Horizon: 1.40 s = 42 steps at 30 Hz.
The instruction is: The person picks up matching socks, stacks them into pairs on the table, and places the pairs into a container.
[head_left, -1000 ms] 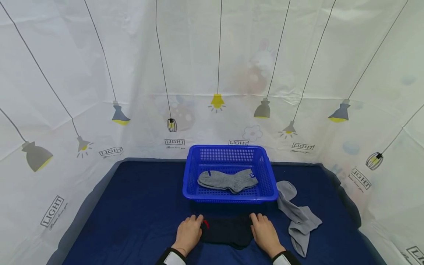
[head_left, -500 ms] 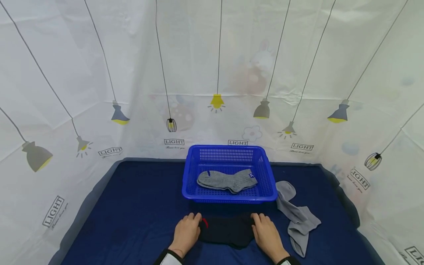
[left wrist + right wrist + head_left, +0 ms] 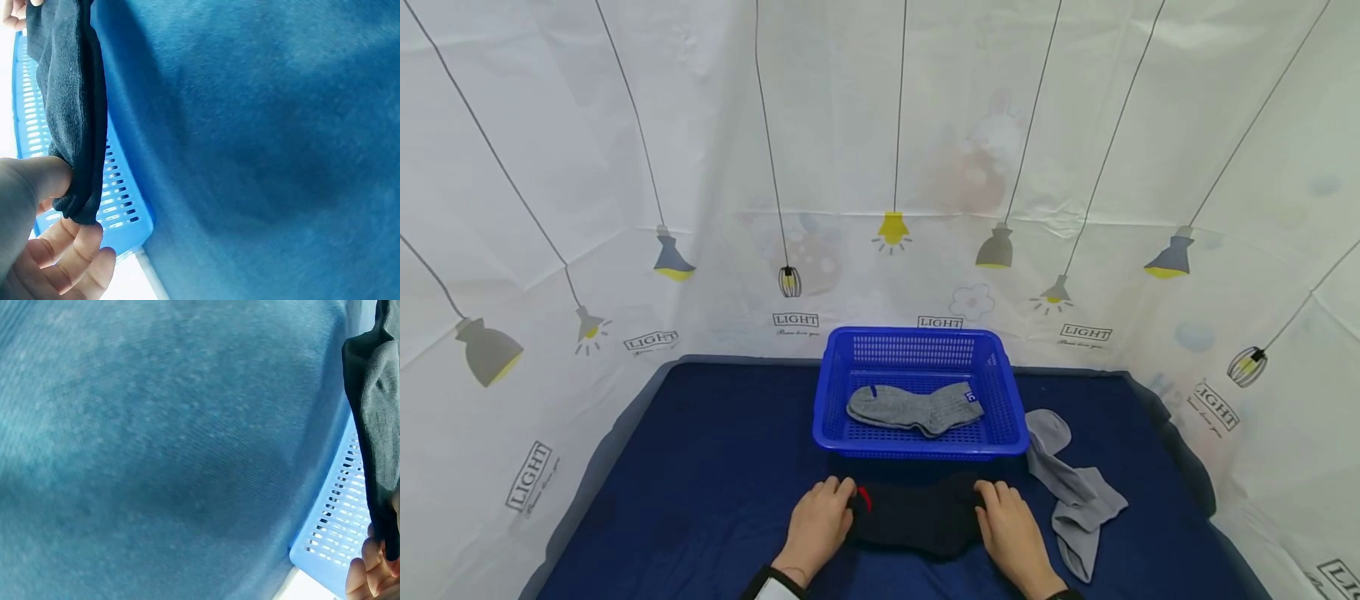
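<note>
A pair of black socks [image 3: 917,518] with a red mark stretches between both hands, just in front of the blue basket [image 3: 917,450]. My left hand [image 3: 817,525] pinches the end by the red mark; in the left wrist view the thumb lies on one side of the dark socks [image 3: 72,112] and the fingers on the other. At the opposite end my right hand [image 3: 1013,533] pinches the fabric, and the right wrist view shows its fingertips [image 3: 372,562] at the lower end. The socks hang off the cloth in the wrist views.
Inside the basket lies a pair of grey socks [image 3: 913,410]. Two lighter grey socks [image 3: 1078,492] lie loosely crossed on the dark blue cloth [image 3: 715,467], right of the basket. Behind stands a white sheet [image 3: 850,125] printed with lamps.
Both hands have shifted slightly forward and apart, carrying the black socks, which look lifted and stretched a little wider. Basket and grey socks stay put.
</note>
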Available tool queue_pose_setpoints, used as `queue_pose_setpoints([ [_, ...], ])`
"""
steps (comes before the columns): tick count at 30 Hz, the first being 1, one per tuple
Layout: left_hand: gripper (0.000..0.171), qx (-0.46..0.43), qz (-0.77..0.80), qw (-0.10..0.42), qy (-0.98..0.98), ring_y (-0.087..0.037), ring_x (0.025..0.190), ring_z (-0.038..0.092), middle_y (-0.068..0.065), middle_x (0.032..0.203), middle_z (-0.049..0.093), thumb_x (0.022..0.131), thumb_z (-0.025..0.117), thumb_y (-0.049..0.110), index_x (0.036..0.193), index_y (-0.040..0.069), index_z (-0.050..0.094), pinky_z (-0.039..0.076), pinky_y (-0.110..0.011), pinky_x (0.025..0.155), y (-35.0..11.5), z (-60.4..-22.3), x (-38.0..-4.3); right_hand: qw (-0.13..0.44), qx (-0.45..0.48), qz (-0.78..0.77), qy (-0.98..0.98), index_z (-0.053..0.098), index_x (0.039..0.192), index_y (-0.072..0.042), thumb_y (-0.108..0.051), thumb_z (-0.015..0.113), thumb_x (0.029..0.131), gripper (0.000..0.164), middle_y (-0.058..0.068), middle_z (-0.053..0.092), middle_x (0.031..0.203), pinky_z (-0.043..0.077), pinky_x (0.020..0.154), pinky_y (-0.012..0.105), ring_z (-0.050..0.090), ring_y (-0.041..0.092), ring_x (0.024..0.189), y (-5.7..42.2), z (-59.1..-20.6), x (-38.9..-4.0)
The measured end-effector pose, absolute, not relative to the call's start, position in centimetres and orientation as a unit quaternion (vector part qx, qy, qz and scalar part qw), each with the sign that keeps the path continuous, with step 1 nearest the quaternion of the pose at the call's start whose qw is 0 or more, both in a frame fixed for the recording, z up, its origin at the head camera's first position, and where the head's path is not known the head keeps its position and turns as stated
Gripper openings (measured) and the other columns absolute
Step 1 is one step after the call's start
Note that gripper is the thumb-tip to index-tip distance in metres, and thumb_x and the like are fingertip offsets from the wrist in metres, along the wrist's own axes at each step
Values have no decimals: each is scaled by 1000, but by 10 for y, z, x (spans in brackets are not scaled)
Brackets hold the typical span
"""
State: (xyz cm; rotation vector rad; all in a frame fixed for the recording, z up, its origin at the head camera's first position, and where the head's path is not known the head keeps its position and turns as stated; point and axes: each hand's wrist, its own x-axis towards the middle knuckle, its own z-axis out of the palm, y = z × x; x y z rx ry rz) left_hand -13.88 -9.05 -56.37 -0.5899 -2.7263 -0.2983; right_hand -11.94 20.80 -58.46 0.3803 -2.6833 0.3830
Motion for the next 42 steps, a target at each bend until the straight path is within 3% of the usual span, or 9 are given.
queue_pose_setpoints([
  [7,27,-205,-111,168,-958,-14,61,49,3,72,50,68,75,15,88,17,57,39,-27,52,-91,-548,-134,228,138,152,-952,56,105,-10,-10,67,77,31,0,49,80,36,56,29,47,16,68,210,-578,-115],
  [10,28,-208,-113,183,-954,-13,61,48,3,72,48,68,75,15,90,17,57,38,-26,52,-92,-544,-133,244,144,155,-946,55,105,-9,-25,52,89,22,1,49,80,36,56,30,46,17,67,210,-575,-115],
  [14,28,-217,-119,212,-945,-13,61,47,3,72,47,69,74,14,91,17,57,38,-26,53,-92,-539,-135,270,149,157,-938,55,104,-8,-40,18,97,49,3,48,79,36,56,31,45,18,66,211,-570,-117],
  [16,28,-220,-122,223,-942,-13,61,46,3,71,46,68,74,14,91,16,57,38,-26,53,-92,-536,-137,282,150,158,-934,55,104,-7,-43,14,97,55,3,48,79,36,56,31,44,18,65,211,-568,-118],
  [19,27,-218,-121,228,-941,-13,61,47,3,72,47,68,74,14,90,17,58,39,-26,53,-92,-532,-141,297,156,160,-929,54,105,-5,-38,21,98,48,5,48,80,35,57,33,45,20,65,212,-563,-121],
  [21,27,-217,-122,231,-940,-13,61,48,3,72,48,68,73,14,90,17,58,39,-27,53,-92,-530,-144,304,160,163,-925,54,106,-4,-29,38,97,31,6,48,81,36,57,34,46,21,66,212,-560,-123],
  [23,26,-217,-121,235,-940,-13,62,48,3,72,49,68,73,14,90,17,59,39,-27,53,-92,-527,-146,313,162,164,-921,54,106,-3,-17,55,89,22,7,49,81,36,57,34,46,22,67,212,-558,-125],
  [26,26,-219,-122,247,-936,-14,63,50,3,73,50,68,73,13,90,17,59,40,-28,54,-92,-523,-150,329,164,161,-916,55,105,-3,-3,68,72,36,7,49,81,36,57,34,46,22,67,211,-554,-129],
  [42,28,-229,-142,284,-920,-18,65,54,-1,77,53,69,73,11,93,15,60,44,-32,56,-92,-512,-171,352,169,179,-903,54,106,0,-5,64,77,32,11,51,84,38,60,38,49,27,70,211,-539,-150],
])
